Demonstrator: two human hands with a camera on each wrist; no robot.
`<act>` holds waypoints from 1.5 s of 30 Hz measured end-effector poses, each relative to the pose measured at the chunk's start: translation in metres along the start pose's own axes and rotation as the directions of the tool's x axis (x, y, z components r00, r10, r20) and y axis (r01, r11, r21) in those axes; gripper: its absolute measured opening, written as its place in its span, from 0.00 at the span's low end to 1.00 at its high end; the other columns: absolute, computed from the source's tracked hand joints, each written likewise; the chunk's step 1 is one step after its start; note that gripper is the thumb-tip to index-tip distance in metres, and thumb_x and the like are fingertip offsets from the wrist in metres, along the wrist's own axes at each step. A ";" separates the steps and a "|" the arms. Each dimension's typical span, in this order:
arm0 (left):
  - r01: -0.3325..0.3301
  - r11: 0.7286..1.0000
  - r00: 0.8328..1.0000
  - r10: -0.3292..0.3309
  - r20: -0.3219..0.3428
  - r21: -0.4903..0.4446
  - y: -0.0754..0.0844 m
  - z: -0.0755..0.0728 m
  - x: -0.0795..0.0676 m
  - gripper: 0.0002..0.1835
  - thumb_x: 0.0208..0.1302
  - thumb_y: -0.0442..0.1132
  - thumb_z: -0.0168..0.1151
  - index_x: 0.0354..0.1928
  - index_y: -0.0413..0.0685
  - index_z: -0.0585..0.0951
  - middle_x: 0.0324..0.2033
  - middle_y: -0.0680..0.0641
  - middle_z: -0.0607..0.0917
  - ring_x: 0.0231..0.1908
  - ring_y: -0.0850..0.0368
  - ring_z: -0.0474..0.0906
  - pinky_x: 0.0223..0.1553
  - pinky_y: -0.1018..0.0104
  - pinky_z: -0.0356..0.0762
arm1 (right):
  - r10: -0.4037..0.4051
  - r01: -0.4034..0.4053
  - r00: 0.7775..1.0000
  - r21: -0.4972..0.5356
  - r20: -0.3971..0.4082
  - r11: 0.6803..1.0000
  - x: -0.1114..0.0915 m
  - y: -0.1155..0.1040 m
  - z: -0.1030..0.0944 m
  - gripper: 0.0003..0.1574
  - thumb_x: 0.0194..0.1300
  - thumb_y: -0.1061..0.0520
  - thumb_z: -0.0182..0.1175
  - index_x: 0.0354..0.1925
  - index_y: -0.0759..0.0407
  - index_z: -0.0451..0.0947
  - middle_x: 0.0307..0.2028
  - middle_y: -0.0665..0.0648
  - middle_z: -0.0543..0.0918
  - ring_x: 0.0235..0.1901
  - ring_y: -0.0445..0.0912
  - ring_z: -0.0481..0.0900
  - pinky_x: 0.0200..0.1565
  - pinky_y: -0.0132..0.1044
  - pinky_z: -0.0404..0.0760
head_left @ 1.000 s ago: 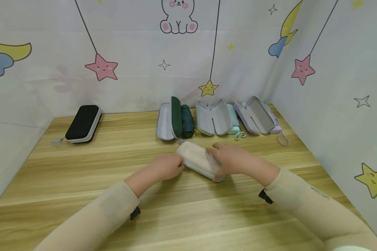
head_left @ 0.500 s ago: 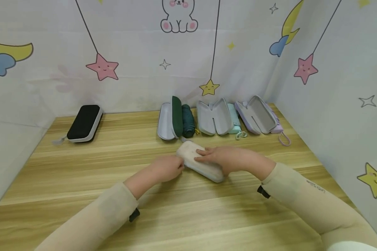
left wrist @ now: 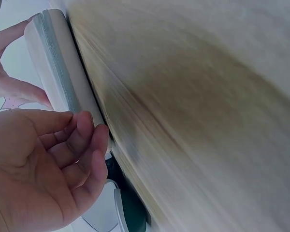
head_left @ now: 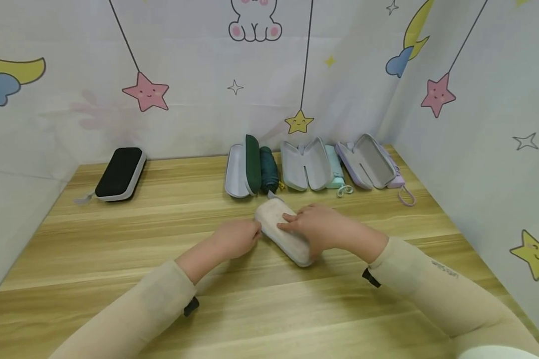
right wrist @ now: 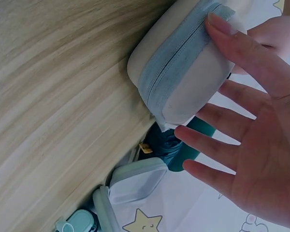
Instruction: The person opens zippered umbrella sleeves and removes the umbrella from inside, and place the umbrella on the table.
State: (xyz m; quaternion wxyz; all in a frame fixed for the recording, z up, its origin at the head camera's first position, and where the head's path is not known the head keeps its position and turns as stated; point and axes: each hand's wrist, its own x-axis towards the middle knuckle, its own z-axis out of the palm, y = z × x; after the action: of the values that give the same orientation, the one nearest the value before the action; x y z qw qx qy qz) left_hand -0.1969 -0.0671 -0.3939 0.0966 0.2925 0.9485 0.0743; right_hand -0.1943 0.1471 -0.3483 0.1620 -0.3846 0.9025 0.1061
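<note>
Right sleeve (head_left: pixel 435 291), four o'clock: bearing dark lettering (head_left: pixel 445 269), too small for reading. Left hand (head_left: pixel 237 238), nine o'clock of the cream case (head_left: pixel 284 240) at mid-counter (head_left: pixel 130 249): pinching at the zip seam (left wrist: pixel 58 60), tab hidden; right hand (head_left: pixel 325 228), three o'clock: gripping the case, best kept from twisting, any tug following the seam. Green case (head_left: pixel 253 167), grey-lined case (head_left: pixel 293 167), lilac case (head_left: pixel 376 164), eleven to two o'clock: standing open, showing no readable brand.
</note>
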 end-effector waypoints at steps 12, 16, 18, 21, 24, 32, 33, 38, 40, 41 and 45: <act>-0.032 0.999 0.999 0.033 -0.033 0.030 0.003 -0.002 -0.004 0.10 0.71 0.38 0.57 0.29 0.46 0.76 0.23 0.49 0.78 0.25 0.54 0.75 0.29 0.54 0.76 | 0.062 -0.065 0.997 -0.071 -0.043 0.995 0.006 -0.011 0.001 0.61 0.43 0.30 0.74 0.71 0.48 0.65 0.68 0.57 0.67 0.58 0.55 0.72 0.59 0.50 0.68; -0.061 0.998 0.998 0.062 -0.017 0.033 0.005 -0.001 -0.006 0.09 0.70 0.39 0.58 0.30 0.47 0.78 0.24 0.49 0.79 0.24 0.56 0.74 0.28 0.56 0.76 | 0.085 -0.092 0.993 -0.087 -0.078 0.992 0.009 -0.014 0.002 0.62 0.45 0.24 0.69 0.71 0.51 0.65 0.66 0.59 0.70 0.57 0.58 0.74 0.56 0.51 0.71; -0.068 0.997 0.998 0.068 -0.005 0.018 0.005 -0.001 -0.008 0.08 0.70 0.39 0.58 0.31 0.48 0.79 0.24 0.50 0.79 0.24 0.56 0.74 0.28 0.56 0.76 | 0.102 -0.110 0.990 -0.088 -0.096 0.990 0.011 -0.016 0.001 0.63 0.45 0.21 0.66 0.70 0.53 0.66 0.65 0.60 0.72 0.56 0.58 0.74 0.55 0.51 0.72; -0.077 0.997 0.997 0.077 0.013 0.000 0.005 -0.002 -0.013 0.09 0.70 0.39 0.58 0.30 0.50 0.77 0.23 0.50 0.78 0.23 0.56 0.72 0.27 0.57 0.74 | 0.118 -0.128 0.986 -0.083 -0.114 0.988 0.014 -0.018 0.000 0.63 0.45 0.20 0.64 0.69 0.55 0.67 0.64 0.61 0.73 0.55 0.58 0.75 0.53 0.49 0.74; -0.102 0.995 0.994 0.102 0.037 -0.004 0.004 -0.001 -0.019 0.11 0.70 0.39 0.58 0.27 0.53 0.75 0.21 0.53 0.75 0.23 0.58 0.69 0.27 0.59 0.72 | 0.130 -0.140 0.984 -0.080 -0.124 0.987 0.017 -0.020 0.000 0.62 0.46 0.19 0.63 0.69 0.54 0.68 0.64 0.60 0.73 0.54 0.58 0.76 0.51 0.47 0.75; -0.185 0.983 0.982 0.184 0.036 0.020 0.011 -0.002 -0.032 0.13 0.69 0.37 0.57 0.24 0.52 0.73 0.19 0.54 0.73 0.21 0.59 0.67 0.25 0.60 0.71 | 0.162 -0.171 0.977 -0.054 -0.141 0.984 0.024 -0.020 -0.002 0.62 0.46 0.17 0.60 0.68 0.53 0.69 0.62 0.59 0.75 0.52 0.59 0.76 0.50 0.47 0.76; -0.197 0.980 0.980 0.196 0.032 0.033 0.013 -0.002 -0.033 0.13 0.69 0.38 0.57 0.23 0.52 0.73 0.19 0.54 0.73 0.21 0.59 0.68 0.25 0.60 0.71 | 0.166 -0.174 0.976 -0.048 -0.139 0.984 0.025 -0.020 -0.002 0.63 0.45 0.17 0.60 0.68 0.53 0.69 0.62 0.59 0.75 0.52 0.59 0.76 0.50 0.47 0.76; -0.217 0.976 0.975 0.216 0.049 0.003 0.023 -0.003 -0.032 0.11 0.69 0.38 0.59 0.26 0.52 0.77 0.21 0.55 0.76 0.23 0.60 0.71 0.28 0.60 0.74 | 0.174 -0.183 0.975 -0.049 -0.139 0.982 0.027 -0.019 -0.001 0.64 0.45 0.16 0.59 0.69 0.53 0.68 0.63 0.60 0.74 0.54 0.59 0.76 0.49 0.46 0.77; -0.200 0.978 0.977 0.204 0.068 -0.059 0.024 -0.002 -0.029 0.10 0.69 0.39 0.59 0.27 0.52 0.78 0.20 0.56 0.76 0.23 0.61 0.72 0.29 0.61 0.74 | 0.177 -0.189 0.973 -0.075 -0.146 0.979 0.027 -0.021 0.000 0.64 0.45 0.15 0.58 0.69 0.52 0.68 0.64 0.59 0.73 0.54 0.58 0.76 0.49 0.46 0.77; -0.184 0.978 0.978 0.192 0.082 -0.101 0.023 -0.001 -0.028 0.10 0.69 0.40 0.59 0.27 0.52 0.79 0.20 0.56 0.76 0.23 0.61 0.72 0.30 0.62 0.74 | 0.170 -0.187 0.973 -0.101 -0.155 0.977 0.027 -0.021 0.001 0.63 0.46 0.15 0.57 0.69 0.52 0.68 0.64 0.59 0.73 0.54 0.58 0.76 0.48 0.46 0.78; -0.102 0.949 0.981 0.147 0.129 -0.299 0.016 0.002 -0.025 0.09 0.69 0.43 0.60 0.29 0.54 0.82 0.18 0.57 0.79 0.22 0.63 0.74 0.30 0.64 0.73 | 0.133 -0.171 0.972 -0.191 -0.196 0.967 0.023 -0.025 0.007 0.60 0.53 0.17 0.53 0.69 0.54 0.68 0.64 0.61 0.73 0.52 0.56 0.77 0.48 0.47 0.78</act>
State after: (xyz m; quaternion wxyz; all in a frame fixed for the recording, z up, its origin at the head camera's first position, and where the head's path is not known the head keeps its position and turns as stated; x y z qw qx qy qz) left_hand -0.1675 -0.0684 -0.3895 0.2048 0.3393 0.8968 0.1968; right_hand -0.1893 0.1173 -0.3648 0.0296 -0.3367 0.9245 0.1759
